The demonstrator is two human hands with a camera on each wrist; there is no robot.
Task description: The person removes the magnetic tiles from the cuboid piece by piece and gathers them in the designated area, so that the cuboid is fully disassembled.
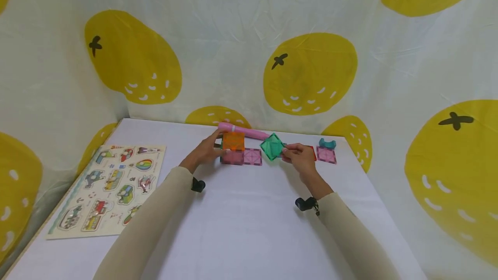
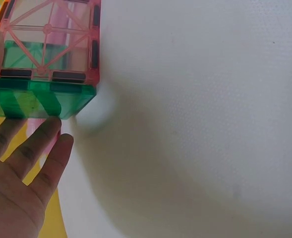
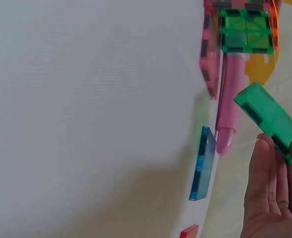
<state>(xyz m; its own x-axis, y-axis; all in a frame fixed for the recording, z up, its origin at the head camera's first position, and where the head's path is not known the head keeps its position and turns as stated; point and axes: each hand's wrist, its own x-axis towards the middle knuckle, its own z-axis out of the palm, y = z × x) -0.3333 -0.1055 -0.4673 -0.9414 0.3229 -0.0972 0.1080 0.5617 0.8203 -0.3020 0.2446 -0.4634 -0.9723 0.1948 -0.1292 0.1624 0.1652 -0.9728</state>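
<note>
Left arm: pale sleeve reaches forward; I have the left hand (image 1: 206, 149) at the left side of the box-like build of translucent orange, pink-red and green plastic square tiles (image 1: 233, 141).
Left fingers: thumb on one face, spread fingertips against the green wall; I read that as a hold on the build.
Right arm: angled inward, hand raised off the white table (image 1: 249, 228), palm toward its wrist camera.
Right fingers: right hand (image 1: 301, 159) pinches one corner of a translucent green square plastic tile (image 1: 272, 146) between thumb and fingers.
Green tile: in the air, tilted, diamond-wise in my head view, right of the build, not touching it.
Pink tile: translucent pink square plastic tile (image 1: 253, 157) just beside the build.
Pink rod: glossy pink cylindrical rod (image 1: 253, 133) lies behind.
Blue tile: translucent blue plastic tile (image 3: 202, 166) on the table, near the rod's tip.
</note>
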